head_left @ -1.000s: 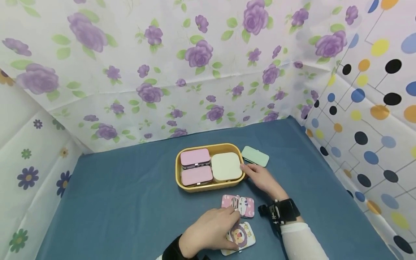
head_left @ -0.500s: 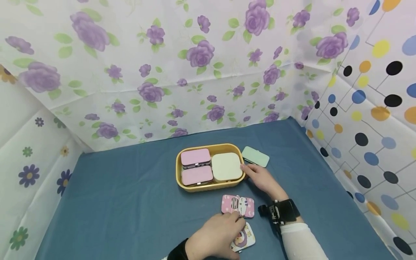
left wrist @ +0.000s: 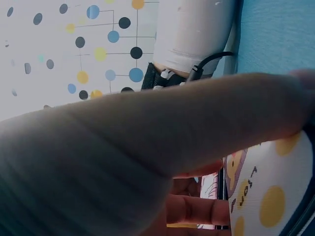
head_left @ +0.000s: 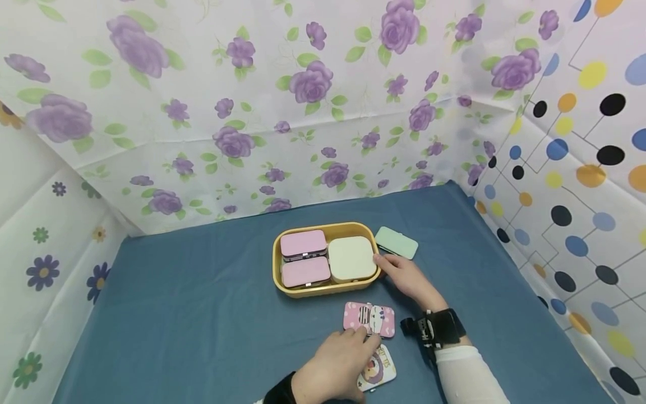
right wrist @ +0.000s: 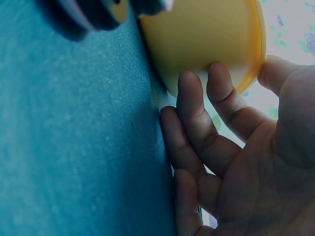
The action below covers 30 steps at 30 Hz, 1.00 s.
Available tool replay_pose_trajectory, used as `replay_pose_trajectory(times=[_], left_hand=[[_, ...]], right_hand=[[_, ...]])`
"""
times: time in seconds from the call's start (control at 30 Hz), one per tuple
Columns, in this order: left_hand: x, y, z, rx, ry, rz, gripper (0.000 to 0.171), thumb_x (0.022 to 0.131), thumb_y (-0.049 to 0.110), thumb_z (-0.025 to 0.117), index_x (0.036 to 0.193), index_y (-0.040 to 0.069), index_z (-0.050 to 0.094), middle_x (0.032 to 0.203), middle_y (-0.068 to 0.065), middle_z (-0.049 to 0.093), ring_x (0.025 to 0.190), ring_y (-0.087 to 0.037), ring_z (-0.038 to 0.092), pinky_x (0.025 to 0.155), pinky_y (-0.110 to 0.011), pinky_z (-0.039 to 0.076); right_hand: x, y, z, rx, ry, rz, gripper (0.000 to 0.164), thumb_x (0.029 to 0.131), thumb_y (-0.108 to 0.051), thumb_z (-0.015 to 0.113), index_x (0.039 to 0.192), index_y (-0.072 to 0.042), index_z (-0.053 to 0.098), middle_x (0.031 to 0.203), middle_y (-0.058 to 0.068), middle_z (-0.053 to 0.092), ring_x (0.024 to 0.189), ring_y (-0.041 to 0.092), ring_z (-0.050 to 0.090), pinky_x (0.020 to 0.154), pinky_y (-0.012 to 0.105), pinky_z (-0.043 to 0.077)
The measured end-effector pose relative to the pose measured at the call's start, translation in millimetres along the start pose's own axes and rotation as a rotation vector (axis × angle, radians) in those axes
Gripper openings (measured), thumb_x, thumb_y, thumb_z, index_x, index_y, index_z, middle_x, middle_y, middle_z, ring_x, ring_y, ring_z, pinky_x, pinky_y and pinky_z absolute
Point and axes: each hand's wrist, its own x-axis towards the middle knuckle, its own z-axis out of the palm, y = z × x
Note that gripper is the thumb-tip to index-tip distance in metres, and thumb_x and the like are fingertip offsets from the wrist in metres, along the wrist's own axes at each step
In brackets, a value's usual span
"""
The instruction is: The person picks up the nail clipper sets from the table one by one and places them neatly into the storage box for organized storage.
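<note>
My left hand (head_left: 335,362) spans a small white hinged case (head_left: 379,370) with a lion picture, thumb at its near edge and fingers at its far edge. The left wrist view shows the thumb against one side of this case (left wrist: 253,211); the hand hides part of it. Just beyond lies a pink cartoon-printed case (head_left: 370,317), near my left fingertips. My right hand (head_left: 404,275) holds the right end of a yellow oval-cornered basket (head_left: 323,291). In the right wrist view, the thumb hooks over the basket's rim and fingertips touch its outer wall (right wrist: 202,34).
Inside the basket sit two pink cases, a front one (head_left: 305,271) and a back one (head_left: 303,243), plus a cream squarish case (head_left: 352,258). A mint green case (head_left: 397,243) lies right of the basket on the blue cloth (head_left: 176,314). Patterned sheets (head_left: 272,157) enclose the surface.
My left hand has shifted slightly right and lower over the lion case, covering more of its left part. The right hand and the basket have stayed put.
</note>
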Motion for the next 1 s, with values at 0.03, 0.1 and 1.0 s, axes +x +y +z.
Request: replay_pose_trajectory(times=[0.03,0.1,1.0], left_hand=[[0.2,0.5,0.3,0.005,0.002,-0.010,0.093,0.056,0.057,0.093,0.133,0.024,0.052,0.113,0.006,0.058,0.093,-0.007,0.054,0.084,-0.035,0.051],[0.0,1.8,0.7,0.019,0.007,-0.027,0.092,0.056,0.058,0.092,0.132,0.022,0.053,0.113,0.005,0.060,0.096,-0.007,0.056,0.082,-0.035,0.051],[5.3,2.8,3.4,0.018,-0.037,-0.061,0.085,0.061,0.060,0.089,0.130,0.023,0.055,0.114,0.005,0.060,0.098,-0.010,0.057,0.079,-0.036,0.052]], right_hand=[[-0.2,-0.1,0.0,0.000,-0.001,0.000,0.057,0.092,-0.073,0.045,0.090,-0.020,0.068,0.095,0.005,0.062,0.088,0.026,0.055,0.077,0.039,0.037],[-0.4,-0.2,0.2,0.004,-0.001,0.001,0.057,0.092,-0.073,0.046,0.091,-0.020,0.068,0.095,0.005,0.063,0.089,0.026,0.055,0.077,0.040,0.037],[0.2,1.5,-0.4,0.001,0.001,0.002,0.058,0.091,-0.074,0.045,0.093,-0.021,0.069,0.096,0.004,0.063,0.090,0.024,0.056,0.078,0.040,0.038]])
